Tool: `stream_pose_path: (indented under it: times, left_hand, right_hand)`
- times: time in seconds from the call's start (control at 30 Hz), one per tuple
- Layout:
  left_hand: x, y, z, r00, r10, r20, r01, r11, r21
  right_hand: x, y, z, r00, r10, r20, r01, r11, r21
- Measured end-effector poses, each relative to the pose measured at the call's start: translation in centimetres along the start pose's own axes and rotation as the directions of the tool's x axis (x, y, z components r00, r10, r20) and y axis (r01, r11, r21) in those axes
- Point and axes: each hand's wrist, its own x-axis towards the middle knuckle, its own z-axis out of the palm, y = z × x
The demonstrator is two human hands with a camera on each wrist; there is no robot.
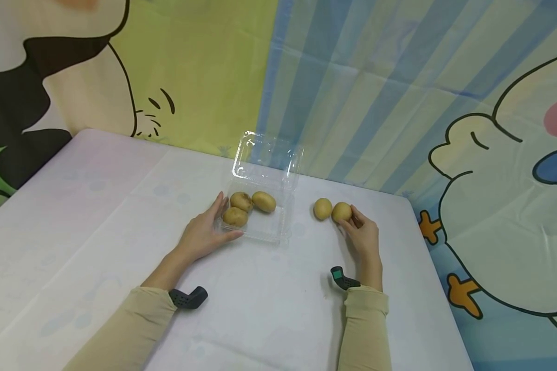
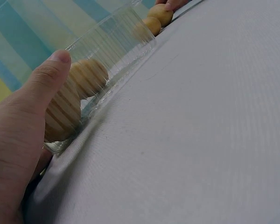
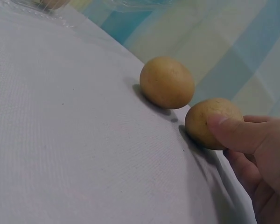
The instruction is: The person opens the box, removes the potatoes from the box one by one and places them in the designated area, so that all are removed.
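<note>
A clear plastic container [image 1: 269, 226] stands on the table with its lid [image 1: 266, 157] raised at the back; three potatoes lie in its left and back part, one of them [image 1: 264, 202] toward the middle. The left hand [image 1: 203, 234] grips the container's left side, thumb along the front wall, also seen in the left wrist view [image 2: 23, 121]. The right hand [image 1: 364, 234] pinches a round potato [image 3: 210, 119] between thumb and fingers, right of the container. Just left of that potato, another potato [image 3: 167, 83] rests on the table.
A white cloth [image 1: 260, 299] covers the table. Behind it hangs a cartoon-printed curtain [image 1: 353, 93], which also runs down the right side. Each wrist wears a black device, the left one [image 1: 189, 298] and the right one [image 1: 344, 278].
</note>
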Motion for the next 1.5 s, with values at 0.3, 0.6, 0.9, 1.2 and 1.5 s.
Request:
stream_pose_path:
  times: [0.3, 0.6, 0.9, 1.2, 1.5]
  left_hand:
    - [0.0, 0.0, 0.0, 1.000, 0.001, -0.004, -0.001, 1.000, 0.001]
    - [0.0, 0.1, 0.0, 1.000, 0.000, -0.002, 0.000, 1.000, 0.009]
    - [0.0, 0.1, -0.1, 1.000, -0.009, -0.001, 0.009, 1.000, 0.008]
    - [0.0, 0.0, 0.0, 1.000, -0.012, 0.000, 0.012, 1.000, 0.003]
    - [0.0, 0.0, 0.1, 1.000, -0.011, -0.004, 0.011, 1.000, 0.003]
  right_hand:
    - [0.0, 0.3, 0.0, 0.998, -0.045, 0.033, 0.046, 0.999, -0.023]
    - [-0.2, 0.1, -0.1, 0.999, -0.015, 0.040, 0.015, 1.000, -0.008]
    - [-0.3, -0.1, -0.3, 1.000, -0.016, 0.016, 0.016, 1.000, 0.019]
    - [-0.5, -0.8, -0.8, 1.000, -0.017, 0.003, 0.017, 1.000, -0.009]
    - [-0.6, -2.5, -1.1, 0.997, -0.072, -0.008, 0.071, 0.995, -0.068]
